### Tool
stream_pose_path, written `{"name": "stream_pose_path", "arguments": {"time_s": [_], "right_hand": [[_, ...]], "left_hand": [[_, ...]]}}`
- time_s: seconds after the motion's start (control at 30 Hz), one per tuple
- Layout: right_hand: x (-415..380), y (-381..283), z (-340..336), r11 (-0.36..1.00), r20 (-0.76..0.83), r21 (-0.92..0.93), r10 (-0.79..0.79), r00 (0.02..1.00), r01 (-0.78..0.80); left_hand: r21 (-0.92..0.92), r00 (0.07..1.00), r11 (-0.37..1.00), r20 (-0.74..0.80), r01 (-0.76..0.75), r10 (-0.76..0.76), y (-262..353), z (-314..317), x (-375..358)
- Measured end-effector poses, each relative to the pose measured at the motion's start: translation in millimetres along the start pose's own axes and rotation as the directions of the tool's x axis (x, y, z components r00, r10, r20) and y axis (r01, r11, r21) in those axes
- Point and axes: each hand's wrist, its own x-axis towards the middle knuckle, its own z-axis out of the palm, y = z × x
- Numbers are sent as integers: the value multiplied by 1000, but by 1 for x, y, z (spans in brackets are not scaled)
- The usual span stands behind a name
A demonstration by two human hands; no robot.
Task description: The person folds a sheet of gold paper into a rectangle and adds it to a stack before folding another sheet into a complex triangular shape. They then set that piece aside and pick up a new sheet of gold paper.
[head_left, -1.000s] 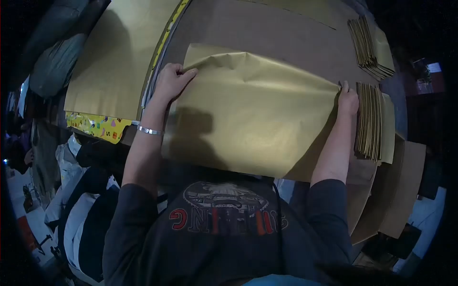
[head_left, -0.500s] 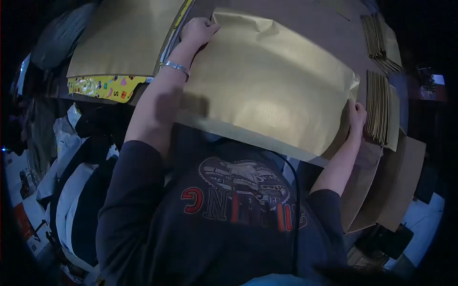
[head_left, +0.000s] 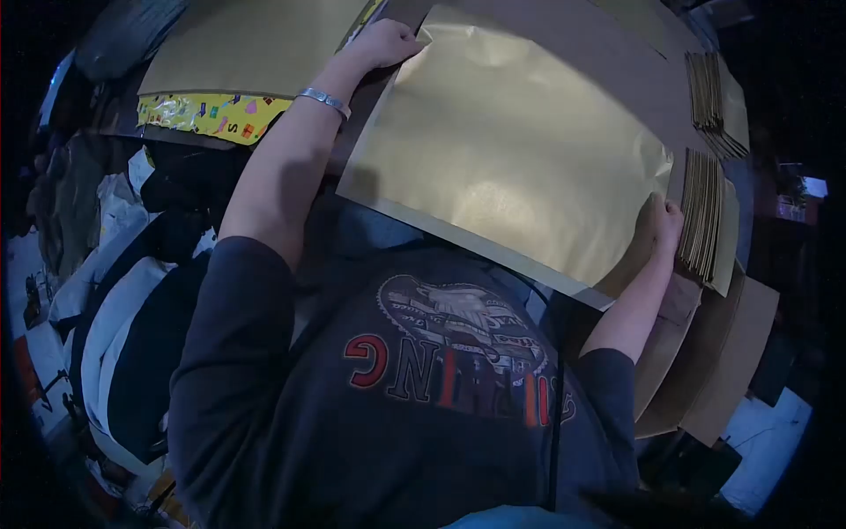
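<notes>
A large golden-brown paper sheet spreads out in front of my chest, with creases along its far edge and a paler strip along its near edge. My left hand is closed on its far left corner, fingers curled over the edge. Down at the right side, my right hand grips the sheet's right edge with bent fingers. Just beyond my right hand stands a bundle of folded brown paper pieces.
To the left lies another brown sheet over yellow patterned packaging. A second folded-paper bundle sits at the far right of the brown tabletop. An open cardboard box stands at the lower right.
The paper sheet lies flatter, its far-edge folds less raised. My left hand has shifted slightly right and away from me, still holding the corner; the right hand keeps its grip.
</notes>
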Motion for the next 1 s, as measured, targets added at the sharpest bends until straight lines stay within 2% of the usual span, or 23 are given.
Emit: {"name": "stream_pose_path", "arguments": {"time_s": [0.1,0.2,0.27,0.3,0.37,0.4,0.43,0.5,0.53,0.57,0.6,0.63,0.67,0.7,0.8,0.83,0.9,0.93,1.0], "right_hand": [[-14,-11,-8,997,43,-71,-2,999,6],[-29,-22,-6,999,31,20,-49,998,48],[-33,-23,-7,990,22,-139,-11,1000,14],[-34,-21,-4,991,5,-136,-5,1000,6],[-39,-20,5,960,-90,-251,-149,985,122],[-58,-39,10,901,-241,-378,-317,917,212],[-62,-39,14,904,-258,-378,-310,915,199],[-60,-37,22,830,-331,-501,-447,831,247],[-59,-44,16,843,-299,-494,-392,870,211],[-57,-51,10,845,-325,-501,-383,865,187],[-52,-61,5,957,-258,-281,-143,955,67],[-48,-72,0,994,-131,-56,82,988,-90],[-41,-84,-10,979,-26,-163,121,992,-124],[-43,-90,-9,977,-45,-160,133,990,-139],[-41,-96,6,940,-167,-341,-58,984,-3],[-37,-91,8,940,-172,-340,-49,984,-12],[-31,-90,15,925,-239,-379,-60,969,-36],[-25,-90,16,926,-240,-376,-53,969,-42],[-6,-91,20,888,-263,-459,-112,958,-22]], "left_hand": [[4,999,999,3,33,-33,-2,-1,-8],[40,999,999,-49,-14,16,-5,2,-13],[76,996,997,-94,-1,8,3,1,-19],[78,995,997,-97,-18,26,6,1,-21],[123,997,992,-77,13,-4,5,6,-18],[125,997,992,-79,-7,17,6,8,-17],[94,994,996,-110,8,3,5,10,-17],[66,989,998,-146,0,9,1,11,-10],[-24,979,1000,-206,-10,5,-1,12,-4],[-117,965,993,-260,-34,3,1,13,6],[-161,983,987,-176,26,-55,6,6,16],[-221,989,970,-89,97,-119,11,1,25],[-271,984,947,8,174,-178,16,-2,34],[-172,986,975,-56,144,-156,19,-4,41],[-187,982,971,-88,151,-170,16,4,70],[-216,985,969,-93,122,-144,18,3,73],[-405,968,909,-172,98,-181,11,17,92],[-419,964,895,-135,153,-228,10,18,101],[-415,964,894,-122,168,-237,6,22,121]]}}
